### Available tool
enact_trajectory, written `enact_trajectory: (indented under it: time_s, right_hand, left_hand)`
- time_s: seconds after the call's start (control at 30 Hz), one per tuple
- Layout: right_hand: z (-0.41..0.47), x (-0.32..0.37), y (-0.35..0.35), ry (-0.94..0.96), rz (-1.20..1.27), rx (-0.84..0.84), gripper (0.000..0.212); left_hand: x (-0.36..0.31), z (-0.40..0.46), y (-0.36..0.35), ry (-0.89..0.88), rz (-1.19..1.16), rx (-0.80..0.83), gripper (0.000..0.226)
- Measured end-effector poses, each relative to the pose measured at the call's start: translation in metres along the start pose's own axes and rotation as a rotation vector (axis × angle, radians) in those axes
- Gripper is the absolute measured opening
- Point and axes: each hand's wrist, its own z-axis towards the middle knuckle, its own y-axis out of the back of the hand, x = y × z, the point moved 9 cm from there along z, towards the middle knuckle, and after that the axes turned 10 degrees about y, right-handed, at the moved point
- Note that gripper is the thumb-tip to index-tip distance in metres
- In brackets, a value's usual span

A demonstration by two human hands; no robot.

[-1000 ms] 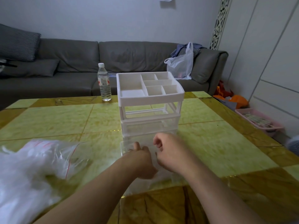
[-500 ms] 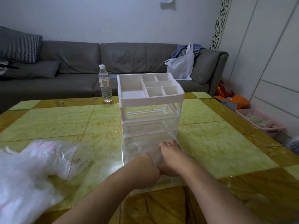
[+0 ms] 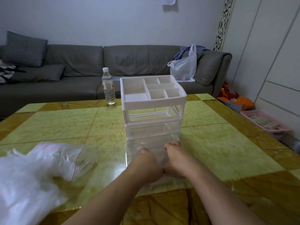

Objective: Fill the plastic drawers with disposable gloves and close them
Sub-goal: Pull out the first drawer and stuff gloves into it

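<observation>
We place both hands side by side inside the pulled-out bottom drawer (image 3: 142,161) of the plastic drawer unit (image 3: 153,114). The left hand (image 3: 146,166) and the right hand (image 3: 174,161) touch at the thumb side and press down on the clear disposable gloves (image 3: 159,157) lying in the drawer. The fingers of both hands curl downward into the film; we cannot tell whether they pinch it or only push on it.

The unit stands on the bench (image 3: 56,124) directly beyond the hands. Its top is a white tray (image 3: 151,91) divided into compartments. The slot under the tray stands open with no drawer in it, and the clear drawer below that is pushed in.

To the left of the left hand lies a zip bag (image 3: 61,155) with a red seal line, touching a loose heap of clear film (image 3: 21,181). A water bottle (image 3: 108,86) stands upright far beyond the left hand, near the bench's far edge.
</observation>
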Motion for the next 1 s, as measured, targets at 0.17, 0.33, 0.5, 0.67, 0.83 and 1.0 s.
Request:
enact_trajectory:
  time_s: [0.17, 0.33, 0.5, 0.67, 0.83, 1.0]
  right_hand:
    - [-0.010, 0.008, 0.024, 0.028, -0.031, -0.215, 0.036]
    - [-0.022, 0.031, 0.042, 0.083, 0.050, -0.380, 0.034]
    - [-0.039, 0.065, 0.048, 0.205, 0.149, -0.489, 0.038]
    - [-0.050, 0.127, 0.010, 0.396, 0.200, -0.410, 0.040]
    - [-0.057, 0.177, -0.051, 0.461, 0.207, -0.191, 0.031]
    - [-0.056, 0.204, -0.095, 0.458, 0.227, -0.065, 0.028]
  left_hand:
    - [0.000, -0.038, 0.028, -0.165, -0.021, -0.269, 0.036]
    - [0.025, -0.078, 0.054, -0.436, -0.145, -0.464, 0.023]
    - [0.094, -0.096, 0.075, -0.377, -0.270, -0.544, 0.017]
    - [0.174, -0.115, 0.123, -0.180, -0.313, -0.748, 0.011]
    - [0.253, -0.104, 0.143, 0.113, -0.128, -0.509, 0.038]
    - [0.284, -0.087, 0.101, 0.211, 0.111, -0.231, 0.052]
